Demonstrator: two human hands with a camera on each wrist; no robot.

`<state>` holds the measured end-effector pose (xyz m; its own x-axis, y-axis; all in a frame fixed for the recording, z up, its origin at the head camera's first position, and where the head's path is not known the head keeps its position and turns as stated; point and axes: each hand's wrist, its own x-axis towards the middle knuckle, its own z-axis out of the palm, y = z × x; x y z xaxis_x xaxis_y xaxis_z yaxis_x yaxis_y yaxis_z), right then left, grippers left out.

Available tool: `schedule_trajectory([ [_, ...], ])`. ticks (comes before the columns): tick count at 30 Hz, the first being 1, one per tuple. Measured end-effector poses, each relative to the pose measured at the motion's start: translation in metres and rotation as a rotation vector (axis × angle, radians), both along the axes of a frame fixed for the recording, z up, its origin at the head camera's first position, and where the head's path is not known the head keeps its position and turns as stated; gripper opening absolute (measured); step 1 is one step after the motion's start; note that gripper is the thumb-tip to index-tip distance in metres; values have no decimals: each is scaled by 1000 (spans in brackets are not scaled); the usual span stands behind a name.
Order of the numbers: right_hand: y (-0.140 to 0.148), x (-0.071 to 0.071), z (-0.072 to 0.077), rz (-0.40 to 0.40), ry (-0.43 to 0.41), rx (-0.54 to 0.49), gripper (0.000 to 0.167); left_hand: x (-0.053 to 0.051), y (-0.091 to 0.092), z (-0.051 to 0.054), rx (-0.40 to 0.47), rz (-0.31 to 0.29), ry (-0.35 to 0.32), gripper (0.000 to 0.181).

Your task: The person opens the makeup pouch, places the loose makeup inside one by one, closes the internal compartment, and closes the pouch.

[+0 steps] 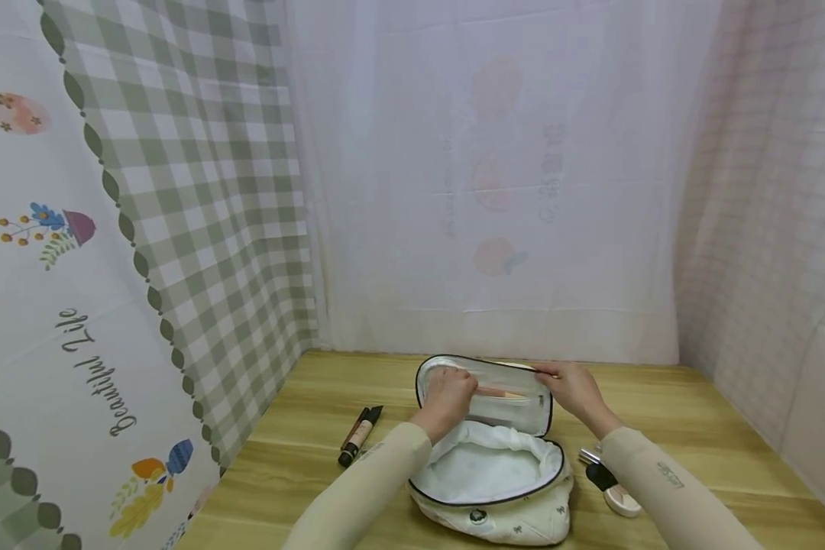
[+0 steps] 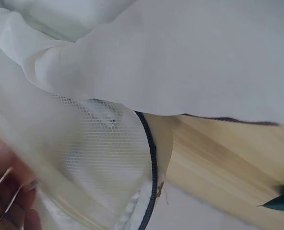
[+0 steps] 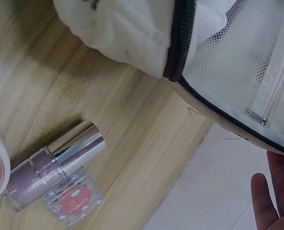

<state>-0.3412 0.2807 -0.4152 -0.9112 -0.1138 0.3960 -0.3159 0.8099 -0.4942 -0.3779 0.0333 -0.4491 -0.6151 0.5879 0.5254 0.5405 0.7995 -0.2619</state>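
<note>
A cream pouch (image 1: 522, 513) stands unzipped on the table, its lid (image 1: 502, 416) raised at the back. My left hand (image 1: 448, 397), fingers curled, is at the lid's inner side and holds a slim pinkish stick (image 1: 493, 393) that points right along the mesh pocket. In the left wrist view the left hand (image 2: 10, 194) is partly cut off beside the mesh (image 2: 103, 143). My right hand (image 1: 577, 389) pinches the lid's upper right corner. The right wrist view has the right hand (image 3: 276, 196) at the dark-zippered edge, near a metal zip pull (image 3: 258, 117).
Left of the pouch lie dark-capped tubes (image 1: 360, 435). To its right, by my right sleeve, are a round pale container (image 1: 622, 501) and a black item (image 1: 600, 477). The right wrist view also has a silver-capped bottle (image 3: 55, 167) and a small clear case (image 3: 75, 201). Curtains surround the wooden table (image 1: 715, 451).
</note>
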Motion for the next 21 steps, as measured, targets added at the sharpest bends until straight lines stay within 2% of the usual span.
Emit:
schedule_trajectory([
  [3, -1, -1, 1, -5, -14, 1, 27, 4, -1, 4, -69, 8, -9, 9],
  [6, -3, -2, 2, -14, -31, -2, 27, 7, -4, 6, -87, 7, -7, 6],
  [12, -5, -3, -1, -9, -33, 10, 28, 8, -8, 2, -47, -14, -4, 7],
  [17, -4, -3, -1, -21, -46, 15, 30, 13, -9, 4, -26, -67, -10, 12],
  [21, -4, -3, 1, -42, -28, -11, 28, 15, -10, 5, -13, -87, -11, 10],
])
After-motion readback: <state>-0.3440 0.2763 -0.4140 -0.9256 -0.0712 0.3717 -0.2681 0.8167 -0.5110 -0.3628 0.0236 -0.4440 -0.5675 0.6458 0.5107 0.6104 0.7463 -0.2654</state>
